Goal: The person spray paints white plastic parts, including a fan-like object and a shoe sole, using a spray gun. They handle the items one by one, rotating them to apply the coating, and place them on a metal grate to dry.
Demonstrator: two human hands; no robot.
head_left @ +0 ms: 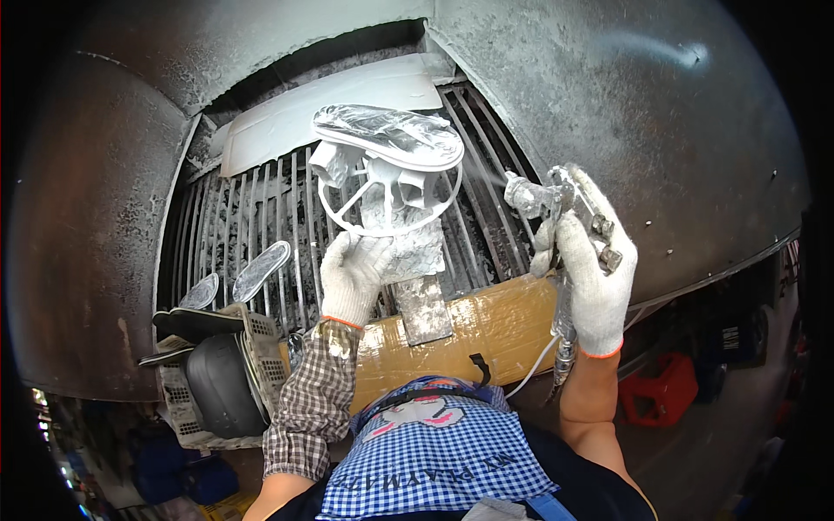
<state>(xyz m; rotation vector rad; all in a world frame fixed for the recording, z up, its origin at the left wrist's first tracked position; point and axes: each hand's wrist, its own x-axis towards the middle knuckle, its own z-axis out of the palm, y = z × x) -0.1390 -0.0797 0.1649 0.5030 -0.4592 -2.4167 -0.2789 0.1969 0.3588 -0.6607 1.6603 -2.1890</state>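
Observation:
My right hand [599,269], in a white knitted glove with an orange cuff, is wrapped round a spray gun [532,198]. A fine mist leaves its nozzle toward the left. In front of it, a shoe sole [391,135] with a white edge and a shiny wrinkled film on top rests on blocks above a spoked white wheel stand [380,231]. My left hand [352,278], gloved the same way, is closed at the near-left rim of that wheel; its fingertips are partly hidden. A hose [565,317] hangs from the gun beside my right wrist.
Paint-crusted metal bars [261,204] lie below, between metal booth walls [643,113]. A white board [347,95] lies at the back. Two loose soles [261,271] lie at left, near a basket [265,347] of dark soles. A film-wrapped yellow-brown ledge [495,321] runs along the front.

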